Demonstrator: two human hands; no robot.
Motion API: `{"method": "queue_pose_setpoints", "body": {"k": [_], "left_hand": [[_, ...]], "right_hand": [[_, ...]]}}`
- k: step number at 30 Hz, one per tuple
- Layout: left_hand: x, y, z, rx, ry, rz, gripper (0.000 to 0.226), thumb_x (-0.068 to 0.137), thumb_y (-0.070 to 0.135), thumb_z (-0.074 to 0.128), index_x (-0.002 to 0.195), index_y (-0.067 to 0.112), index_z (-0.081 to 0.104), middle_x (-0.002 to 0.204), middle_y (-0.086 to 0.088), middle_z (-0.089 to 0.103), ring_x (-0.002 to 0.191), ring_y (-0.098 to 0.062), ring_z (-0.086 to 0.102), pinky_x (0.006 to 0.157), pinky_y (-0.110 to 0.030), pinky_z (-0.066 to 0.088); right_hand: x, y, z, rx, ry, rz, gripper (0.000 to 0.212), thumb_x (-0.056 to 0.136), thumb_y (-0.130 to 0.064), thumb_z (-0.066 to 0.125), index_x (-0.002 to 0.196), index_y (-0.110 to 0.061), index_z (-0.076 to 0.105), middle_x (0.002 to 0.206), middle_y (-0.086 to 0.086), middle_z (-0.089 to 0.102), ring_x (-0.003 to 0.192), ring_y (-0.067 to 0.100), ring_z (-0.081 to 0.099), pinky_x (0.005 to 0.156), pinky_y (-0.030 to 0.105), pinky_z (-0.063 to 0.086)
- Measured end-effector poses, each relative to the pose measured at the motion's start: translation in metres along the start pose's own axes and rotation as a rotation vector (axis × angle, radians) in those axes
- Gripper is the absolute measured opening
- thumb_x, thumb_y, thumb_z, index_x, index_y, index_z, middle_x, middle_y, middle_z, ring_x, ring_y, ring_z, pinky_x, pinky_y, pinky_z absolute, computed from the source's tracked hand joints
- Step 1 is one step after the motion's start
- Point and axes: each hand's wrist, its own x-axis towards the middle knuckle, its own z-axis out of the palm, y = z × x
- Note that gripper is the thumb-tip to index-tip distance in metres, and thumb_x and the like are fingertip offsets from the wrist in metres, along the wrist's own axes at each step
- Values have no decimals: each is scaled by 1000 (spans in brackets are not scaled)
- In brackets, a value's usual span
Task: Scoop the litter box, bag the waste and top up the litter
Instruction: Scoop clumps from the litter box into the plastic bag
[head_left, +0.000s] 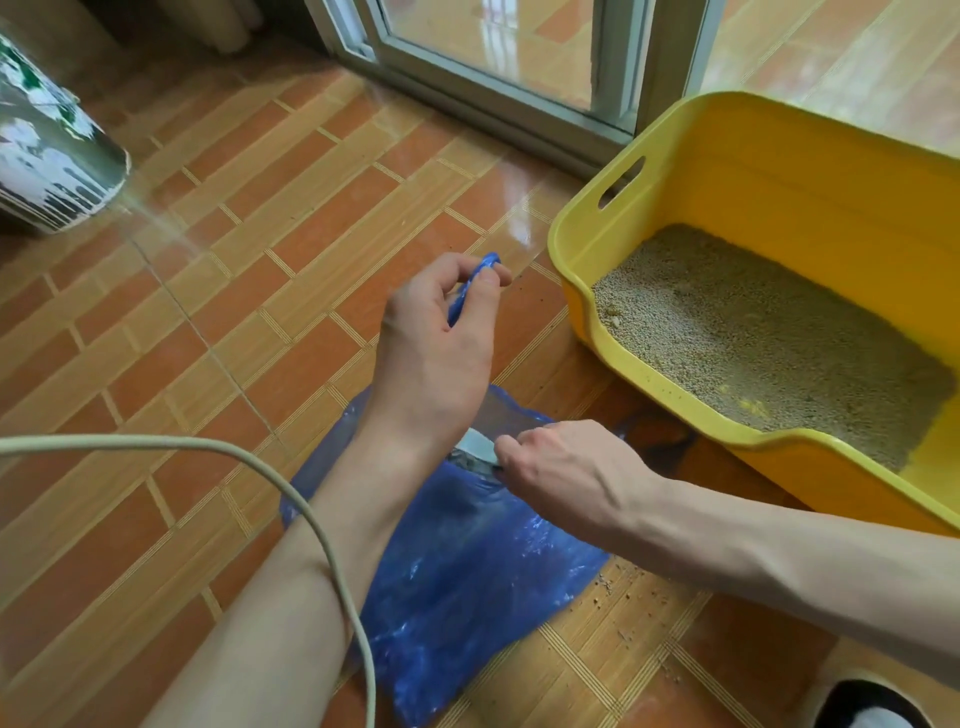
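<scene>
Single head-worn view, steeply down and forward; close over both forearms; tiled floor beneath

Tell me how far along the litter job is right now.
Done, apparently: the litter in the yellow litter box lies fairly even, with no clumps that I can make out. In hand: the left hand pinches a handle of the blue bag while the right hand grips a pale object at the bag's mouth, so bagging is under way. Left: closing the bag, clearing spilled grains and, seemingly, topping up.
</scene>
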Motion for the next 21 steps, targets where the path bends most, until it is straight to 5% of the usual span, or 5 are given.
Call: {"method": "queue_pose_setpoints", "body": {"k": [3, 9, 15, 18, 21], "left_hand": [[0, -1, 0, -2, -10, 1, 21, 107, 21, 52, 101, 17, 71, 50, 10, 36, 46, -10, 30, 49, -31, 28], [2, -4, 2, -6, -16, 20, 22, 107, 22, 52, 99, 19, 72, 57, 0, 37, 51, -17, 33, 50, -37, 26], [4, -8, 5, -7, -15, 13, 21, 107, 25, 53, 100, 20, 72, 55, 4, 39, 50, -14, 33, 51, -34, 27], [6, -13, 5, -15, -9, 7, 21, 106, 28, 53, 102, 21, 72, 49, 15, 45, 48, -7, 36, 54, -31, 31], [7, -15, 6, -49, -13, -7, 22, 104, 32, 52, 99, 23, 72, 52, 10, 37, 50, -17, 31, 52, -42, 28]], "right_hand": [[-2, 4, 1, -6, 2, 7, 28, 89, -15, 67, 78, -16, 42, 58, -1, 48, 44, 25, 46, 37, 32, 36], [-10, 17, -1, -45, -12, 23, 44, 76, -12, 78, 75, -20, 35, 56, -4, 32, 42, 23, 33, 38, 28, 13], [-22, 33, -29, 248, 68, 202, 30, 103, -46, 45, 87, -21, 49, 75, 3, 59, 75, 35, 62, 56, 35, 36], [-41, 55, -58, 357, 99, 277, 31, 99, -49, 55, 80, -24, 58, 61, -7, 58, 63, 18, 62, 53, 32, 41], [-61, 92, -78, 396, 104, 394, 38, 94, -52, 59, 69, -23, 59, 54, -5, 57, 49, 10, 52, 47, 28, 36]]}}
